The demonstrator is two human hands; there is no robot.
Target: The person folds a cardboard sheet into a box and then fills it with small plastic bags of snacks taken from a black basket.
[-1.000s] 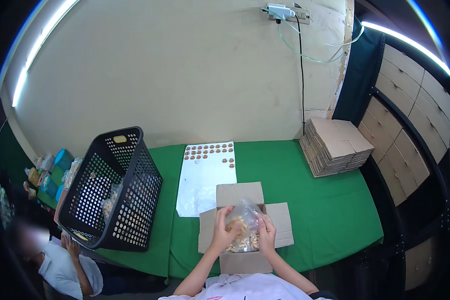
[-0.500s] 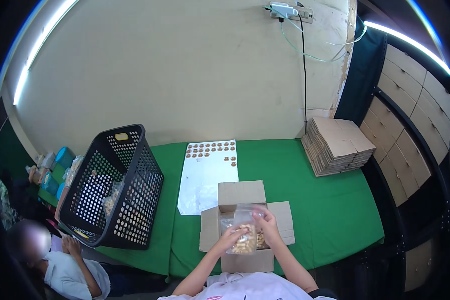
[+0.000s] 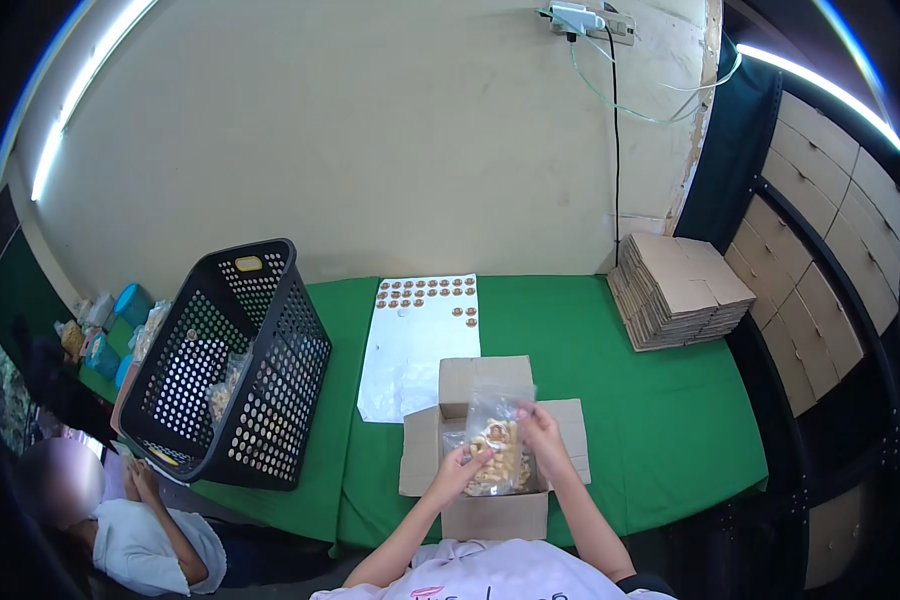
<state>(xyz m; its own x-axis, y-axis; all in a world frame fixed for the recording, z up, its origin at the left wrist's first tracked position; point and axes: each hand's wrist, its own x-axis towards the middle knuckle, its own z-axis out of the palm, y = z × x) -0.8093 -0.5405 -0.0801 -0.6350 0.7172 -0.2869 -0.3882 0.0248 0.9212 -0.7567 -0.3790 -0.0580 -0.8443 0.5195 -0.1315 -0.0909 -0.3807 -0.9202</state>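
Observation:
A clear plastic bag (image 3: 500,465) of pale curved nuts, apparently cashews, is held upright above an open cardboard box (image 3: 484,375). A small brown round sticker shows on its front. My left hand (image 3: 457,474) is closed on the bag's lower left side, thumb across the front. My right hand (image 3: 542,437) pinches its upper right edge. More bagged nuts lie in the box, mostly hidden behind the held bag. Just beyond the box lies a white sheet (image 3: 420,345) with rows of round brown stickers at its far end.
A black perforated basket (image 3: 288,400) with bags of nuts inside stands at left. Flattened cardboard boxes (image 3: 680,285) are stacked at the back right of the green-covered table (image 3: 660,430). Another person (image 3: 155,540) sits at lower left. Shelves of cardboard boxes (image 3: 805,250) line the right.
The bag has turned more upright, its sticker now facing me. My right hand has slid down slightly along the bag's right edge. The view has shifted a little.

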